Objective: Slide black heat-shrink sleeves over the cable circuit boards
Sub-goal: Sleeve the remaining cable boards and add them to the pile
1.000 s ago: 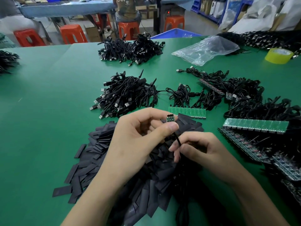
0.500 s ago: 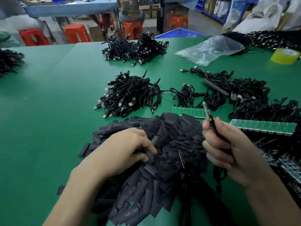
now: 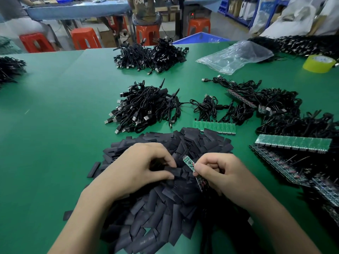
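Right hand [image 3: 220,173] has come down and inward since the earlier frame and is now sitting close to the left hand [image 3: 145,167], over the sleeve pile [image 3: 165,213]. Right thumb and forefinger are pinching a board [image 3: 188,163], its free end tilting up-left toward the left fingers. Left hand is pinching one sleeve [image 3: 175,172] at the top of the pile, just beside the board, not yet over it. Beyond the pile, a cable bundle [image 3: 145,107] is lying on the green tabletop [image 3: 55,125]. Board strips [image 3: 214,127] are lying to the right. A plastic bag [image 3: 236,55] and tape roll [image 3: 318,63] are sitting far right.
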